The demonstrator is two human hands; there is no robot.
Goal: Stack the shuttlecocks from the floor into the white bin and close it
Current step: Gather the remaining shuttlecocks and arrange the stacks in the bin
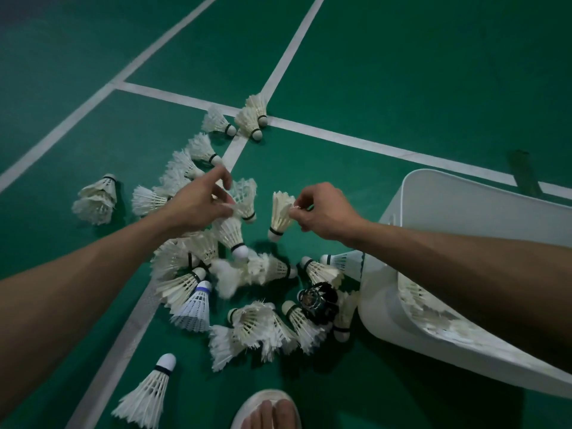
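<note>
The left hand (198, 207) pinches one shuttlecock (231, 232), apparently by its feathers; the right hand (328, 212) pinches a second shuttlecock (280, 213). The white bin (448, 205) sits beside the floor pile (257, 320).

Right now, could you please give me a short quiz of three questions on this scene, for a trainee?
1. True or false: the right hand pinches the held shuttlecock by its feathers, cork downward.
2. Which colour is the odd shuttlecock on the floor close to the white bin? A) red B) black C) yellow
3. Fill in: the white bin already holds some ____.
Key: 1 true; 2 B; 3 shuttlecocks.
</note>
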